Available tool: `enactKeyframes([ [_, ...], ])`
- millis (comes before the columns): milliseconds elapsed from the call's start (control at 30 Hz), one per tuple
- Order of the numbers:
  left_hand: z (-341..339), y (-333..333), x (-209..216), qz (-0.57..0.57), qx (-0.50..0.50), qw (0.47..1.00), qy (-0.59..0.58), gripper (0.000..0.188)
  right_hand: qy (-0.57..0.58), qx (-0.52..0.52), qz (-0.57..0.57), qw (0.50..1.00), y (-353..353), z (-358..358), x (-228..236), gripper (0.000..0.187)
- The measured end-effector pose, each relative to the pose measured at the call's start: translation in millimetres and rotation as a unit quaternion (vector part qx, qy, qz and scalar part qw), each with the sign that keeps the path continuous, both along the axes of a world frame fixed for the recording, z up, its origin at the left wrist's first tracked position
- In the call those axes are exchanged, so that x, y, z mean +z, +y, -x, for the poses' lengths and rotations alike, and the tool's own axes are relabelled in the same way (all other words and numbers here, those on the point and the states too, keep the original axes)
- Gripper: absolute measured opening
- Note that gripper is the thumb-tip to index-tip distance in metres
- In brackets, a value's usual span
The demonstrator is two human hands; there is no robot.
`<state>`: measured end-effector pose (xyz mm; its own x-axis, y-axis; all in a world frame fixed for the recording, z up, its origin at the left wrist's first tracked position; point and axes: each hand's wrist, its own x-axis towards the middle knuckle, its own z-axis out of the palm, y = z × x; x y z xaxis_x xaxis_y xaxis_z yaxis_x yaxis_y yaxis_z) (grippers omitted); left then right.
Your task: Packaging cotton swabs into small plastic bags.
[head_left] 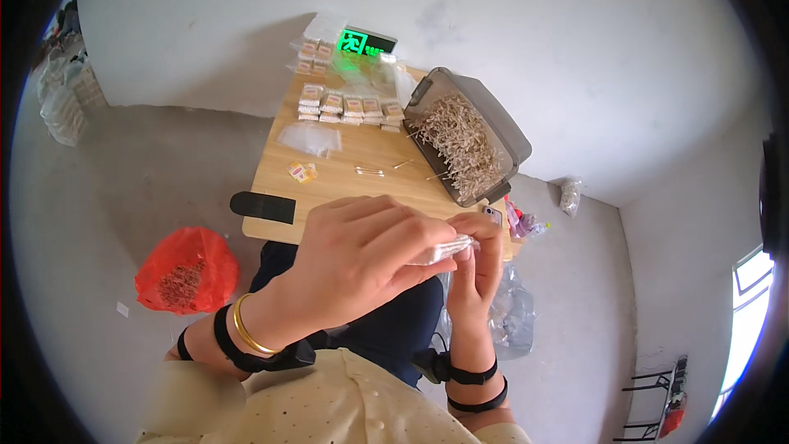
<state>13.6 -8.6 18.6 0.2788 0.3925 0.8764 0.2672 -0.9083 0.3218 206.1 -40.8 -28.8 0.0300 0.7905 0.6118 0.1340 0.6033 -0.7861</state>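
Note:
In front of my lap, my left hand point(349, 259) is closed around a small clear plastic packet of cotton swabs point(444, 252); white tips show through the film. The thumb and bent fingers of my right hand point(475, 275) pinch the packet's right end. Most of the packet is hidden behind the left fingers. On the wooden table point(271, 164) beyond lie a few loose cotton swabs point(370, 171), some small yellow-and-white cards point(302, 172) and a pile of flat clear bags point(311, 139).
Stacks of filled packets point(353, 106) line the table's back. A grey plastic bin point(514, 127) full of thin sticks tilts at the right. A green lit exit sign point(366, 41) stands behind. A black strap-like piece point(263, 206) overhangs the front-left edge. A red bag point(187, 267) sits on the floor.

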Motion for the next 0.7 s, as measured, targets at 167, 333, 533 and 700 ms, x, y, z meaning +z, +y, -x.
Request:
enactKeyframes([
  [167,1.5,-0.8,0.3,-0.102,0.035,0.993,0.054,0.059,-0.085,-0.001,-0.023,0.996,-9.5,0.7,21.9,0.037],
  [333,0.4,-6.6,4.9,0.011,-0.049,0.999,-0.019,0.057,-0.122,-0.054,-0.075,0.988,-10.5,4.3,22.2,0.029],
  [533,19.5,0.2,-2.4,0.045,-0.065,0.997,-0.003,0.045,-0.079,-0.063,-0.094,0.99,-8.9,6.4,17.6,0.028],
  [700,22.6,-1.0,-2.9,0.0,-0.053,0.999,-0.006,0.036,-0.102,-0.071,-0.114,0.986,-9.7,6.9,17.9,0.028],
])
